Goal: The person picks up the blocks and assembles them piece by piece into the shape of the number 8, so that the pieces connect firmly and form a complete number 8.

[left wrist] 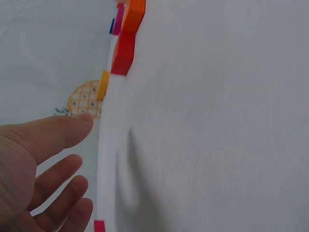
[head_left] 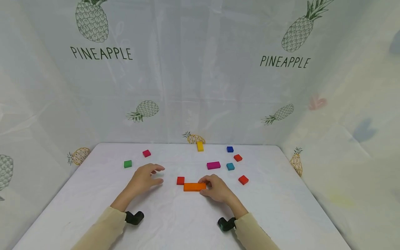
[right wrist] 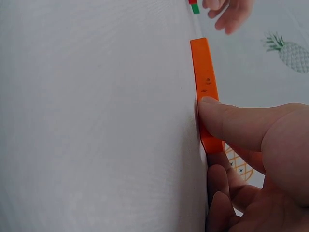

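Note:
An orange rectangular block [head_left: 194,187] lies flat on the white table, and my right hand [head_left: 216,189] pinches its right end between thumb and fingers. In the right wrist view the thumb presses the near side of the orange block [right wrist: 205,72]. A small red block [head_left: 180,180] sits at the orange block's far left corner; in the left wrist view the red block [left wrist: 124,53] appears to touch it. My left hand [head_left: 145,178] hovers left of the red block, thumb and fingers apart, holding nothing.
Farther back lie a magenta block [head_left: 214,165], a teal block [head_left: 230,166], a blue block [head_left: 230,149] and a yellow block [head_left: 200,146]. Two more red blocks [head_left: 243,180] are at the right. A green block [head_left: 127,164] and a crimson block [head_left: 146,153] lie at the left.

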{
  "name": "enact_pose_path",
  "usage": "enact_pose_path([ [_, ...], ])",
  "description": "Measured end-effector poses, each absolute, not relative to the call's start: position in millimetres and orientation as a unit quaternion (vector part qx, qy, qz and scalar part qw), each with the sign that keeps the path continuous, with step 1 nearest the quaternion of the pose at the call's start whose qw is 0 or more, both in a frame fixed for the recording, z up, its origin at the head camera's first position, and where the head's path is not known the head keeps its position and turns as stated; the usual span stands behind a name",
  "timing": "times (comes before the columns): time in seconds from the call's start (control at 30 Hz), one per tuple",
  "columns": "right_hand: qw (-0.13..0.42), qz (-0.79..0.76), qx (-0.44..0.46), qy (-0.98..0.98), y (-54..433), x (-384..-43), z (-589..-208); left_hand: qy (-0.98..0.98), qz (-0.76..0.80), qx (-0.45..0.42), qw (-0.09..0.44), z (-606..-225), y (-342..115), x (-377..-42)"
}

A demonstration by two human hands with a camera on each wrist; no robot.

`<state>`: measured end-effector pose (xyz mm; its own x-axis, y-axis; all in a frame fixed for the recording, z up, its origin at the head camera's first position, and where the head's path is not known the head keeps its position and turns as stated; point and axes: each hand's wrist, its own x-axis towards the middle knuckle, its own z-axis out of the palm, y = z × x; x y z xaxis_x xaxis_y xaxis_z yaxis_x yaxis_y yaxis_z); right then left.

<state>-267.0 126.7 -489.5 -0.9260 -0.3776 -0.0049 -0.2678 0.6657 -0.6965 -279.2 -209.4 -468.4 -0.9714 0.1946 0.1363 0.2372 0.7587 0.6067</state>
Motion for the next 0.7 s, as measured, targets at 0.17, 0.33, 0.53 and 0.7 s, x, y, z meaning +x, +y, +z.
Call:
enact_pose_path([
  [0.17, 0.075, -0.369, -0.18, 0.909, 126, -267, -489, -0.938, -0.328, -0.106, 0.044, -467, -234, -278],
  [0.33, 0.074, -0.369, -0.183, 0.908, 126, -267, -488, -0.941, -0.323, -0.095, 0.047, -467, -258, -279],
  [0.53, 0.074, -0.37, -0.183, 0.908, 126, -267, -488, -0.946, -0.303, -0.105, 0.055, -470, -280, -281],
  [0.7, 0.073, -0.367, -0.178, 0.91, 126, -266, -488, -0.947, -0.293, -0.119, 0.055, -475, -293, -284],
])
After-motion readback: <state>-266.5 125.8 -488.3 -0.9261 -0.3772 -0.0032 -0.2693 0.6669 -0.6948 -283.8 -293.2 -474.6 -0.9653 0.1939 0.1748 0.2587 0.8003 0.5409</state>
